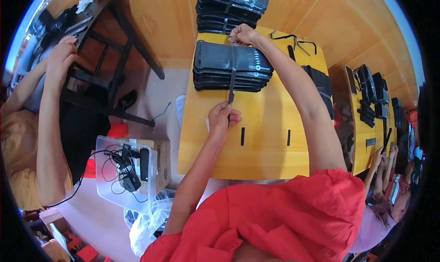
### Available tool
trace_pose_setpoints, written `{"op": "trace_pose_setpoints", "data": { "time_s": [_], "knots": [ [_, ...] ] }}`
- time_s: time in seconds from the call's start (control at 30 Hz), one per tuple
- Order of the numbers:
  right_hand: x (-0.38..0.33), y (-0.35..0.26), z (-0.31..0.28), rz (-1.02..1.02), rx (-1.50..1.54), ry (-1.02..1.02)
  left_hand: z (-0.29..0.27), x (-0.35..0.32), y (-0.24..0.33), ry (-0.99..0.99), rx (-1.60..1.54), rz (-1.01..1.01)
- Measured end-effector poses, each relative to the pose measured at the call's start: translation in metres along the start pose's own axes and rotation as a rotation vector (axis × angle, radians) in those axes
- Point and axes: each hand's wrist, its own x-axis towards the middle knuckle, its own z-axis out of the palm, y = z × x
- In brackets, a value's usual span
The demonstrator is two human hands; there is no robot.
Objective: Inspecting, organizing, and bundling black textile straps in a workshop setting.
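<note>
A stack of flat black sleeves (pixel 213 56) lies on the yellow table in front of me. A narrow dark strap (pixel 233 72) runs across its top from far side to near side. My left hand (pixel 222 116) is closed on the strap's near end, just in front of the stack. At the far edge, my right hand (pixel 243 35) is closed in a pinch on the other end of the strap. Behind it stands a second strapped stack of black sleeves (pixel 215 5). Two short black strips (pixel 242 136) lie flat on the table near its front.
Eyeglasses (pixel 298 40) lie at the table's (pixel 266 166) far right, beside more black sleeves (pixel 318 85). On the left, a clear plastic bin (pixel 105 175) holds cables and adapters. Co-workers sit at a dark table on the left and at another yellow table (pixel 362 145) on the right.
</note>
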Motion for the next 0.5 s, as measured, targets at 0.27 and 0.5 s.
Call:
{"op": "trace_pose_setpoints", "data": {
  "time_s": [0.27,0.5],
  "knots": [
    [0.008,0.035,0.02,-0.131,-0.118,-0.251,-0.001,0.019,0.008,-0.001,-0.065,-0.09],
    [0.004,0.042,0.022,-0.022,-0.076,-0.397,0.003,0.021,0.006,0.046,0.0,-0.075]
  ]
}}
